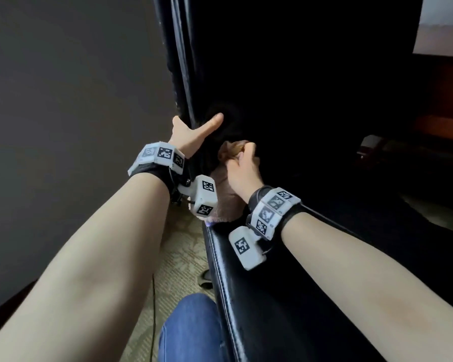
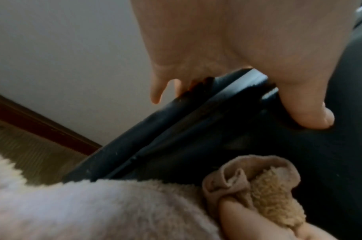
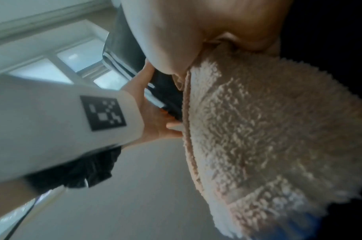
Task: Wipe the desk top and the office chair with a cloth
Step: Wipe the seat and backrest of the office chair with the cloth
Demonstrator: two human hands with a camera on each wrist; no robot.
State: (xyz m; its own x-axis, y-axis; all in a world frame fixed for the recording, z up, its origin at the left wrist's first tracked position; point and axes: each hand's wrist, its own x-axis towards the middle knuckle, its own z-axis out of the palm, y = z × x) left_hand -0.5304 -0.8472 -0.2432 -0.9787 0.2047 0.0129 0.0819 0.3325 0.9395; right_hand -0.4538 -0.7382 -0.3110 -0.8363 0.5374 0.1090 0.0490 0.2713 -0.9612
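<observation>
Black leather fills most of the head view: the office chair (image 1: 246, 296), its backrest rising through the upper middle of the frame and its seat edge running down to the lower centre. The left hand (image 1: 191, 131) clamps the side edge of the backrest, thumb stretched across the front face and fingers wrapped behind it, where they are largely hidden. In the left wrist view the thumb (image 2: 305, 112) presses flat on the dark padding, right of centre. That grip looks meant to stop the chair swivelling or rolling away under the wiping pressure.

Just below and right of it, the right hand (image 1: 242, 167) bunches a beige terry cloth (image 1: 230, 151) in curled fingers, a wad of it poking out past the knuckles against the lower backrest near the crease with the seat. The rest of the cloth hangs down behind the wrist, filling the right half of the right wrist view. Balling it up probably gives a firm pad for that awkward corner.

A blue-jeaned knee (image 1: 191, 327) sits at the bottom centre over patterned carpet (image 1: 178, 262). No desk top is clearly identifiable here, so the chair seems to be the part in hand.
</observation>
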